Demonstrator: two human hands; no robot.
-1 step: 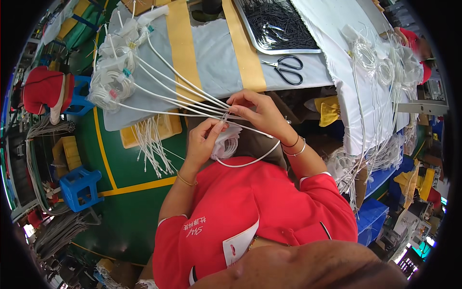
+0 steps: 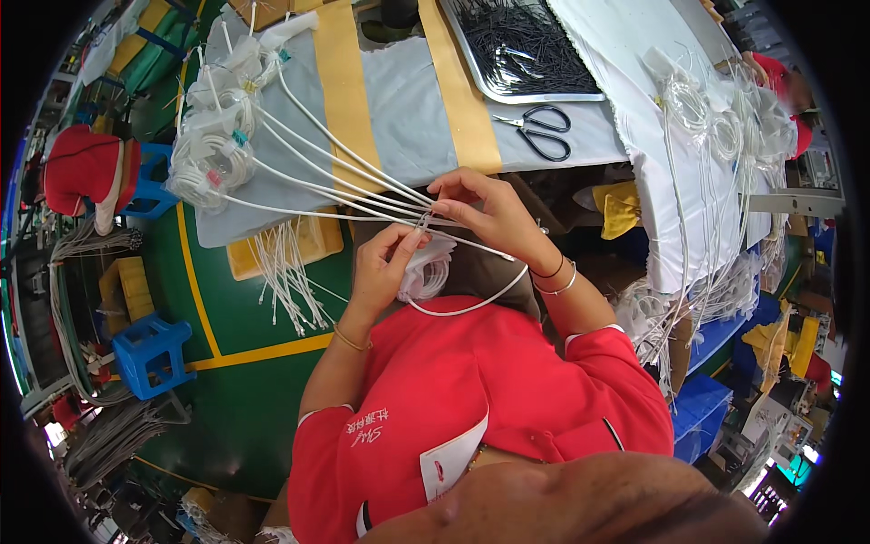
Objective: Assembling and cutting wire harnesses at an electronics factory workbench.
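Note:
Several white cables (image 2: 317, 175) run from coiled, plastic-wrapped bundles (image 2: 213, 159) at the table's left and converge at my hands. My left hand (image 2: 382, 265) is closed, thumb and forefinger pinching a white cable near its end. Just above and to the right, my right hand (image 2: 485, 213) is closed on white cable ends, its thumb and forefinger together. The fingertips nearly meet, and the exact ends between them are too small to make out. Below my hands, a wrapped white coil (image 2: 426, 270) lies at my lap, with one cable (image 2: 471, 308) looping out to the right.
Black-handled scissors (image 2: 544, 131) lie on the grey-covered table (image 2: 408, 118). Behind them is a metal tray (image 2: 544, 96) of thin black pieces. More bundled white cables (image 2: 702, 122) hang at the right. A yellow bin (image 2: 313, 238) and blue stool (image 2: 149, 354) stand lower left; a person in red (image 2: 82, 172) sits nearby.

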